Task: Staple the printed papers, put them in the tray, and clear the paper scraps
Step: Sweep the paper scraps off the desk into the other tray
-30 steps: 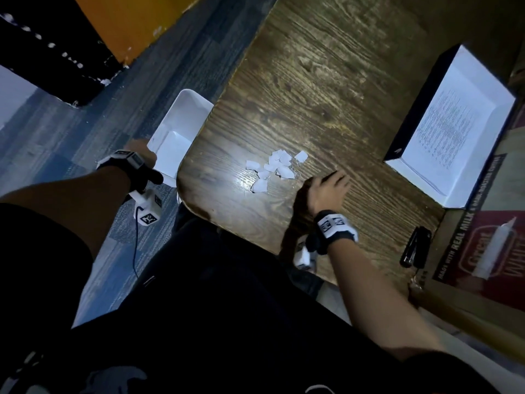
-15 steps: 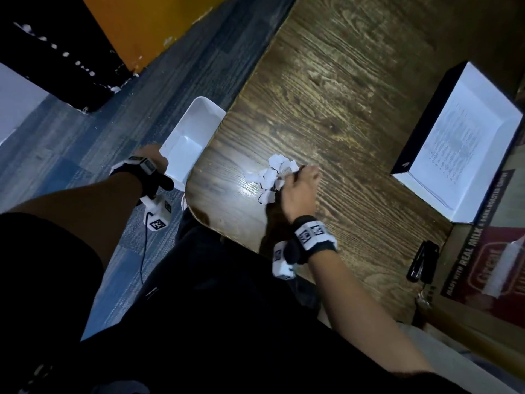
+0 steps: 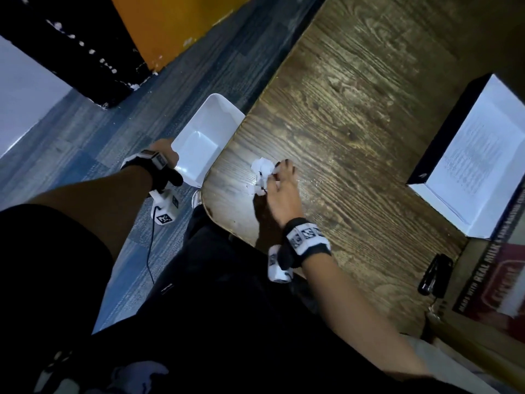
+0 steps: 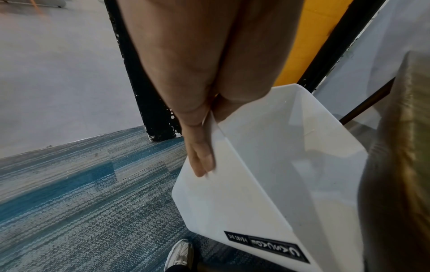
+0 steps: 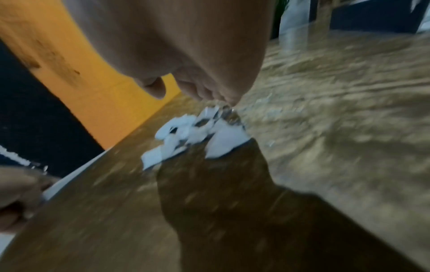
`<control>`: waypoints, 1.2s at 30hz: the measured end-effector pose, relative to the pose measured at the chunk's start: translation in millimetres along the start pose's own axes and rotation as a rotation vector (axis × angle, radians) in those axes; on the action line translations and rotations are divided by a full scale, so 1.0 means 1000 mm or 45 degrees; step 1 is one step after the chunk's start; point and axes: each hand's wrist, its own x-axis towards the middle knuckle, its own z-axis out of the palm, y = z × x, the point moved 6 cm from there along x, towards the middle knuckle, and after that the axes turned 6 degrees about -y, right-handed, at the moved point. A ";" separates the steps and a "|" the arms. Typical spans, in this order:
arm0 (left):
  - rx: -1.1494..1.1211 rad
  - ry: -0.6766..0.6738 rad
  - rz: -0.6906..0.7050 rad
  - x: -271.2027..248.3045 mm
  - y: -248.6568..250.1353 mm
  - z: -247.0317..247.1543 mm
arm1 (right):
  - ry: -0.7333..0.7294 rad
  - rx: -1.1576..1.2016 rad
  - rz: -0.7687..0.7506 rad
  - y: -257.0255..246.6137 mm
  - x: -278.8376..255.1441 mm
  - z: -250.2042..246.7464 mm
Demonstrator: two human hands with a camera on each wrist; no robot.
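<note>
Several white paper scraps (image 3: 262, 173) lie bunched near the left edge of the wooden table (image 3: 355, 132). My right hand (image 3: 279, 184) lies low on the table just behind them, fingers extended and touching the pile. The right wrist view shows the fingertips (image 5: 209, 95) down on the wood against the scraps (image 5: 193, 136). My left hand (image 3: 167, 150) grips the rim of a white bin (image 3: 210, 118), which it holds beside and below the table's left edge. In the left wrist view the fingers (image 4: 202, 156) run down the outside of the bin's wall (image 4: 232, 202). Printed papers (image 3: 477, 155) lie in the black-walled tray (image 3: 443, 118) at right.
A black stapler (image 3: 434, 275) lies near the table's right front corner beside a red carton (image 3: 505, 282). Blue carpet (image 3: 85, 137) spreads left of the table, with an orange and black panel (image 3: 170, 29) behind. My shoe (image 4: 179, 255) is under the bin.
My right hand moved left to the scraps and has pushed them together toward the table's left edge. The left hand has kept the bin at that edge.
</note>
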 end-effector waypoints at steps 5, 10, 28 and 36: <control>0.056 0.016 -0.025 0.002 -0.007 0.002 | -0.089 0.610 0.036 0.038 -0.010 -0.068; 0.039 0.032 -0.072 0.009 -0.020 0.007 | -0.969 0.260 0.411 0.072 -0.018 -0.040; -0.093 0.044 -0.043 0.014 -0.018 0.007 | -0.369 0.844 -0.112 0.004 0.026 -0.075; -0.097 0.055 -0.080 0.012 -0.025 0.007 | 0.379 -0.416 0.373 0.095 -0.011 -0.085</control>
